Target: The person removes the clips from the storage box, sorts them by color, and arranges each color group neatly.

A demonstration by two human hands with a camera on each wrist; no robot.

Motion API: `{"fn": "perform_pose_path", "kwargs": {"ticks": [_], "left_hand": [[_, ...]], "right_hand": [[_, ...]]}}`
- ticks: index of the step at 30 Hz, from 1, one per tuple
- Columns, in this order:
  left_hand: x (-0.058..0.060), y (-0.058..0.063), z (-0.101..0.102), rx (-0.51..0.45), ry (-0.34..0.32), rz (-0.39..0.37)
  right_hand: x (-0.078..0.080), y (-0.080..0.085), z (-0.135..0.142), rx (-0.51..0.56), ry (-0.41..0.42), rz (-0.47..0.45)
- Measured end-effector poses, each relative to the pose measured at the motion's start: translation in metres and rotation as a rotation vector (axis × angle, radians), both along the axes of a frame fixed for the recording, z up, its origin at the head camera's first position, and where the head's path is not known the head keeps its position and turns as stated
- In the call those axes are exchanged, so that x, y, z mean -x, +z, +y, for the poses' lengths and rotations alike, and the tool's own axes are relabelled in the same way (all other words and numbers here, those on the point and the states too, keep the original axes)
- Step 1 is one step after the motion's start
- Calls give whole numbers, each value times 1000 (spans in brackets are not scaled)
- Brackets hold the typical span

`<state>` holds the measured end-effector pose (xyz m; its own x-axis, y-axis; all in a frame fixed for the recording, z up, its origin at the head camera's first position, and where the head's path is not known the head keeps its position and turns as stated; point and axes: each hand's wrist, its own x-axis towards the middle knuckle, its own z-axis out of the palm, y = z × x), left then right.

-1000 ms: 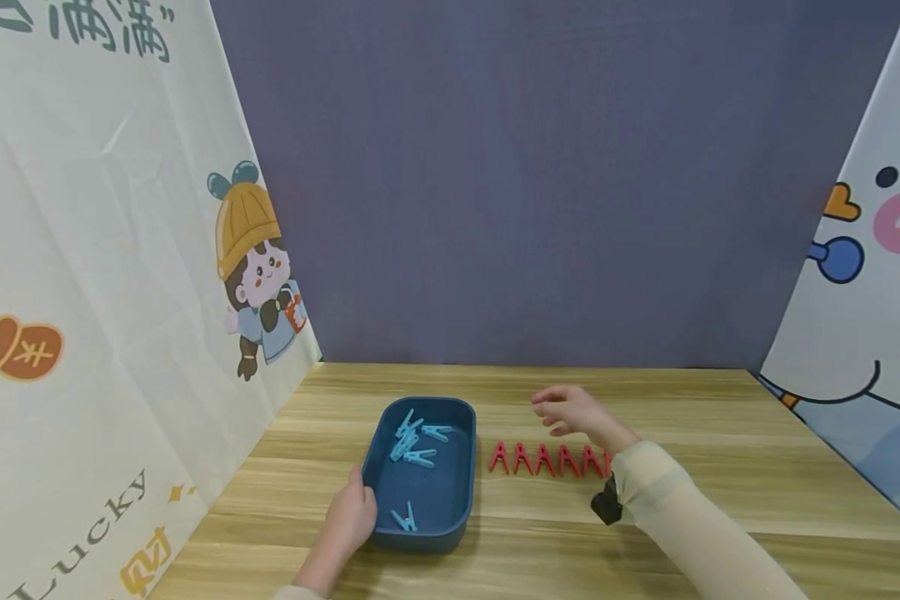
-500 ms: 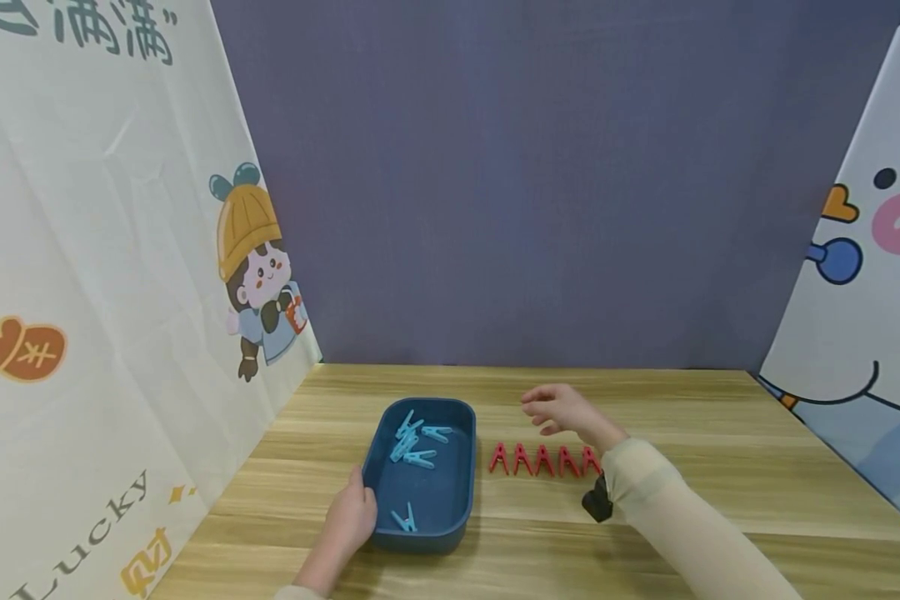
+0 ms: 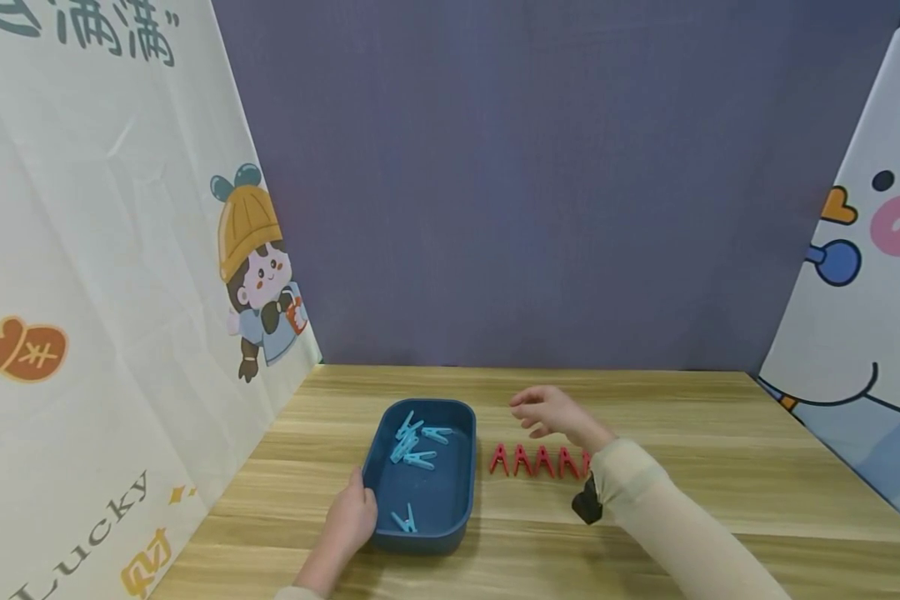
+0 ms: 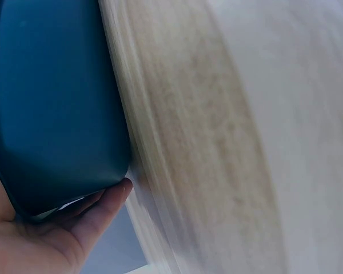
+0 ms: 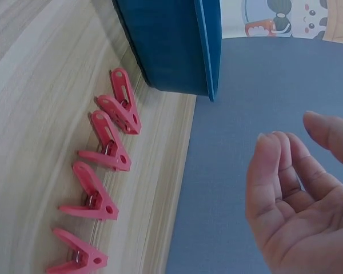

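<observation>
My left hand (image 3: 351, 512) grips the left side of the blue tub (image 3: 438, 492), light-blue pegs (image 3: 420, 459) inside it. On the tabletop (image 3: 525, 550), right of the tub, 5 red pegs (image 3: 543, 452) stand in a row; my right hand (image 3: 547, 411) hovers toward their far side, fingers loosely bent, holding nothing. Lowering that arm could topple the rightmost peg with the black wrist box (image 3: 587, 502); pushing the tub right could bump the leftmost.

L hand (image 3: 351, 514) btm of head view, L of ctr, gripping, thumb uppermost; L forearm (image 3: 321, 567) below it. R hand (image 3: 550, 411) R of ctr, fingers loosely bent, thumb apart (clearest in R wrist view); sleeved R arm (image 3: 678, 517) toward btm R.
</observation>
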<state>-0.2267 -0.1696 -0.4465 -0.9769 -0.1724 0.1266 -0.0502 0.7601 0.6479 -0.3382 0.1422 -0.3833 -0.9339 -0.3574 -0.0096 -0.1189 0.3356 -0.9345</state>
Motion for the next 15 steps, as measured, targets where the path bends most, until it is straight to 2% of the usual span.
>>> {"fn": "perform_pose_path", "kwargs": {"ticks": [15], "left_hand": [[0, 0, 1, -4, 4, -14]], "right_hand": [[-4, -2, -21, -1, 58, -6]]}}
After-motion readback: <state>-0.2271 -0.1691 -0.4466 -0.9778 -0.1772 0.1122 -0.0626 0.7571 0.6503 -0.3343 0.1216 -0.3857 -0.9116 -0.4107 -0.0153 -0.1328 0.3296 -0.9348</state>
